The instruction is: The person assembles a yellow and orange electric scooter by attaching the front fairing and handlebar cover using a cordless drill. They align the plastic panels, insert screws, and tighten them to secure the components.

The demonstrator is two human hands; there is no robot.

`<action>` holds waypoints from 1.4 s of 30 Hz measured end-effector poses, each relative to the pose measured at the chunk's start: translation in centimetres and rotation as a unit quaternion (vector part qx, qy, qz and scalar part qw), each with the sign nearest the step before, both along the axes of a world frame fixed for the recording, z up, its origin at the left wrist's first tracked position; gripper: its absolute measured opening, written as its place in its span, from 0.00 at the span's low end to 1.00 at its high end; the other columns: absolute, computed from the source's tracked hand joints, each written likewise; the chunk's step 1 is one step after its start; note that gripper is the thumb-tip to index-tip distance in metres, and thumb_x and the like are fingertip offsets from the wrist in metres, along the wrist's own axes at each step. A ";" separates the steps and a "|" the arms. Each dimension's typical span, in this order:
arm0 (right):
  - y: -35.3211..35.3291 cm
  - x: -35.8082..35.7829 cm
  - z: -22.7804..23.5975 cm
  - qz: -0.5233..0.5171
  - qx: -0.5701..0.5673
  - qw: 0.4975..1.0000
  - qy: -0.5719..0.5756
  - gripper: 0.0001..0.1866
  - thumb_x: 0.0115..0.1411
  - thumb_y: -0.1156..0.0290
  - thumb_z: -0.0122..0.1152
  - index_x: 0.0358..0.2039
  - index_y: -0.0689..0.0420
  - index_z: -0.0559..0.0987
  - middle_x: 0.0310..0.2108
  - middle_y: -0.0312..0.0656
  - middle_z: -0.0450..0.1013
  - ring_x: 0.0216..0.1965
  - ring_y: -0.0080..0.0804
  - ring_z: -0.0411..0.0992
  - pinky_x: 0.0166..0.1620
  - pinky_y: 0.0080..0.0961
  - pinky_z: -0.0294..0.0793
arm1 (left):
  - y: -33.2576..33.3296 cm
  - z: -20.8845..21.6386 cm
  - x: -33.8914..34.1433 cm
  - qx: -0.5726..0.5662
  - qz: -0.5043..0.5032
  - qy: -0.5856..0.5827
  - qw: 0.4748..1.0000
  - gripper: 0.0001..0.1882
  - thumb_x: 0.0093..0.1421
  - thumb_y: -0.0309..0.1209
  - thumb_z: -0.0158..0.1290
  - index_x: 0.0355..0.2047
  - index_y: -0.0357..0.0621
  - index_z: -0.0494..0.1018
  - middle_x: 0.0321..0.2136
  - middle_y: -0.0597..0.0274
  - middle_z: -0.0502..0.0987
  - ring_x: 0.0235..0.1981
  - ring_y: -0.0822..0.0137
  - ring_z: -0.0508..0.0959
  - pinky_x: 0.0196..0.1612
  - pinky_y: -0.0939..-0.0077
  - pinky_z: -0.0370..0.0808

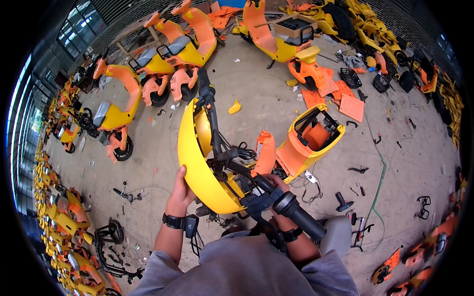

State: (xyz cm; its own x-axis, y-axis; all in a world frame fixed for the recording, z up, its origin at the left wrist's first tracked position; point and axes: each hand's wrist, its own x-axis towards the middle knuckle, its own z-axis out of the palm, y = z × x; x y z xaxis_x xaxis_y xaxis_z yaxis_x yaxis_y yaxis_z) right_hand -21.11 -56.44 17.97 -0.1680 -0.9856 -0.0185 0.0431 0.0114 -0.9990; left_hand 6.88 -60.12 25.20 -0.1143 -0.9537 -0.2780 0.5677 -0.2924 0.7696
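A curved yellow scooter front cover (190, 153) stands before me, beside a black handlebar (214, 123) with cables and grips. My left hand (183, 188) is closed on the cover's left edge, its thumb on the outer face. Behind the handlebar's near end, my right hand (276, 183) is partly hidden; its fingers look curled, but what they grip is not visible. A dark ribbed handlebar grip (301, 217) crosses over my right forearm. Past the handlebar are an upright orange panel (265, 152) and a yellow-and-orange scooter body (301, 163) without a seat.
A dark power tool (343, 202) and a screwdriver (362, 190) lie on the floor to the right, near a green hose (381, 182). A grey seat (336, 234) is beside my right arm. Several yellow-and-orange scooters (118, 111) stand ahead and left. Yellow panels (368, 29) are piled far right.
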 end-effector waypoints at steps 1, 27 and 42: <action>0.1 -0.4 -0.6 -0.038 0.053 0.997 -0.032 0.13 0.63 0.70 0.52 0.42 0.65 0.78 0.21 0.30 0.68 0.22 0.15 0.64 0.26 0.15 0.61 | -0.1 0.1 0.1 -0.009 -0.010 -0.006 1.000 0.33 0.63 0.54 0.46 0.56 0.39 0.64 0.49 0.53 0.74 0.48 0.58 0.76 0.52 0.63 0.74; 1.8 -3.2 -3.0 0.083 0.190 0.958 -0.196 0.14 0.62 0.69 0.50 0.41 0.64 0.77 0.18 0.30 0.65 0.16 0.18 0.60 0.20 0.17 0.61 | 3.1 -0.8 2.1 -0.063 -0.115 0.023 0.991 0.43 0.59 0.62 0.43 0.66 0.46 0.51 0.59 0.37 0.62 0.43 0.29 0.74 0.48 0.43 0.74; -3.0 -8.5 -11.8 0.142 0.401 0.847 -0.319 0.14 0.61 0.69 0.53 0.43 0.66 0.77 0.23 0.35 0.73 0.20 0.23 0.69 0.24 0.19 0.70 | 4.6 -0.6 0.6 -0.035 -0.070 0.045 0.996 0.43 0.59 0.63 0.40 0.65 0.46 0.52 0.57 0.36 0.64 0.43 0.32 0.75 0.47 0.44 0.74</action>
